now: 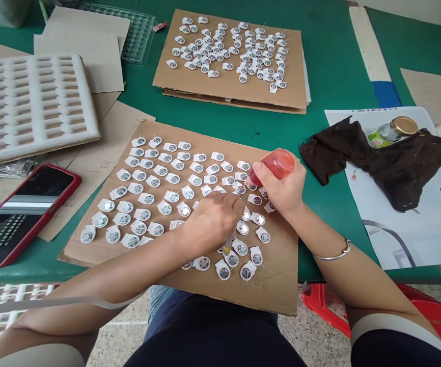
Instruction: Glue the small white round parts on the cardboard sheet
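A cardboard sheet [90, 255] lies before me, covered with several rows of small white tabbed pieces [164, 207], each bearing a round silvery disc. My right hand [287, 188] is wrapped round a soft red squeeze bottle [279, 163], tilted with its lower end down near the pieces on the sheet's right side. My left hand [215, 219] is closed over the middle-right pieces, its fingertips close to the bottle's lower end. Whatever is between those fingers is hidden. A small yellowish spot shows just below the left hand, too unclear to name.
Another cardboard stack [197, 92] with similar pieces stands at the back. At left are a white slotted tray [86, 107] and a red-cased phone [25, 214]. To the right lie a dark cloth [400, 178], a gold-lidded jar [392, 131] and a printed sheet [377, 229].
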Demonstrator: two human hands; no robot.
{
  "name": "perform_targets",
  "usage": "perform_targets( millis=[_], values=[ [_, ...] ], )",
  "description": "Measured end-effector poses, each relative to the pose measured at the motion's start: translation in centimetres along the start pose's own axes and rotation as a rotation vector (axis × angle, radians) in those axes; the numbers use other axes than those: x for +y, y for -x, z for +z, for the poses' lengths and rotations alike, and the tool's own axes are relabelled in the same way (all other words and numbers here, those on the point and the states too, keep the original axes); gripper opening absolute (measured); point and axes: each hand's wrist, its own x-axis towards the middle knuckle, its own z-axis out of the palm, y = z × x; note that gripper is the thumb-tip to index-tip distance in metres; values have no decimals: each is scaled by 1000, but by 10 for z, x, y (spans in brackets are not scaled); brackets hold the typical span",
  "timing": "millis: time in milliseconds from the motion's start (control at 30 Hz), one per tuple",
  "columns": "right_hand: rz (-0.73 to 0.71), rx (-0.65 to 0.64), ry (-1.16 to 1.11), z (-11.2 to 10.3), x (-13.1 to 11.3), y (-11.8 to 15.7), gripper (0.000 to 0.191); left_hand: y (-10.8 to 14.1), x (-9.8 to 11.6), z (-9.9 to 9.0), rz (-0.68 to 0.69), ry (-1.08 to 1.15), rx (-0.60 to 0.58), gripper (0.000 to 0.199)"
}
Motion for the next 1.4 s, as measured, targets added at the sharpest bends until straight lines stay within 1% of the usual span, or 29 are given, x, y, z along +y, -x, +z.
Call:
perform_targets(
  millis=[100,233,433,567,800,1100,1233,1400],
  values=[
    [-27,23,34,-1,0,0,25,0,0,0,-8,13,-3,17],
    [-45,33,60,-1,1,0,26,1,-2,5,-48,54,40,16],
    [-61,24,87,-2,-1,0,28,4,-14,11,-85,298,96,14],
    [-83,19,99,-3,-3,0,28,4,-16,10,-105,368,111,16],
    [-139,-22,102,-3,-1,2,26,2,-10,11,-126,297,114,13],
    [-133,-66,71,-5,-3,3,22,3,-11,14,-104,229,80,8],
    [-93,-82,48,-5,-2,4,22,3,-11,15,-95,204,87,11],
    [30,-99,-27,-7,4,1,21,3,-9,14,-105,205,81,13]
  ],
)
